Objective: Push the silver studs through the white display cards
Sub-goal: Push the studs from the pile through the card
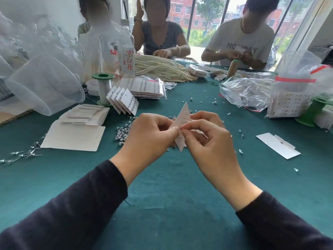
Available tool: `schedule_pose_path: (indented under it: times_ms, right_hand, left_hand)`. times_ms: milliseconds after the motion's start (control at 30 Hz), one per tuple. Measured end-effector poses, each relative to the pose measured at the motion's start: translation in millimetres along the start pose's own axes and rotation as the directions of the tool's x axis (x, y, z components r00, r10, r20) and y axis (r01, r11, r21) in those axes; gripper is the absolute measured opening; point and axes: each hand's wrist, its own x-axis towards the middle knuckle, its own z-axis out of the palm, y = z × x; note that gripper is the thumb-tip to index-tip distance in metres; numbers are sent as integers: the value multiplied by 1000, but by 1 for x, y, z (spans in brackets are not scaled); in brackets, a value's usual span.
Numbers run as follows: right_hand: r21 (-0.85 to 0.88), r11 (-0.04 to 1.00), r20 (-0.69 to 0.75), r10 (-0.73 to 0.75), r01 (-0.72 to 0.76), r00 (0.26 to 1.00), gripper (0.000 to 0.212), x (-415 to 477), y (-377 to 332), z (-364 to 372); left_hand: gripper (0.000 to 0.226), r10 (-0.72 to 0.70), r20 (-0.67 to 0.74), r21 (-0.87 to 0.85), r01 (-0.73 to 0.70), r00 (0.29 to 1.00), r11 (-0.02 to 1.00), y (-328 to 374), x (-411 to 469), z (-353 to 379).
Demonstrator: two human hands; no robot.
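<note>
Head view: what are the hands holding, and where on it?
Both pinch the white display card mid-length: left hand from its left side, right hand from its right.

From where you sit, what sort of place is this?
Probably a small jewellery-packing workshop. The green-clothed table holds heaps of pearl strands, loose silver studs and stacks of white cards, other people work across it, and the left hand and right hand pinch a white display card.

Stud pile (122,132) lies right of card stack (84,114).
</note>
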Motion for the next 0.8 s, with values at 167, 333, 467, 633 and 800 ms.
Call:
schedule_pose_path:
  times_ms: [167, 333, 467, 633, 800]
  right_hand:
    - [-69, 994, -58, -85, 81, 995, 21, 14, 6, -13]
    - [-654, 755, 86, 139, -49, 987, 37, 35, 50, -41]
    - [-666, 746, 269, 255, -12, 929, 43, 39, 63, -37]
    - [-678, 731, 286, 170, 74, 943, 25, 40, 59, -34]
    - [-707, 704, 250, 166, 63, 954, 12, 40, 57, -37]
  left_hand:
    - [28, -291, -20, -249, 277, 956, 928, -11, 7, -3]
    - [15, -387, -96, -351, 333, 917, 875, -13, 14, -10]
    - [8, -397, -93, -344, 345, 913, 873, -12, 15, -13]
    - [6, -401, -80, -315, 359, 913, 879, -11, 14, -12]
    - [13, -384, -69, -262, 355, 921, 898, -10, 12, -10]
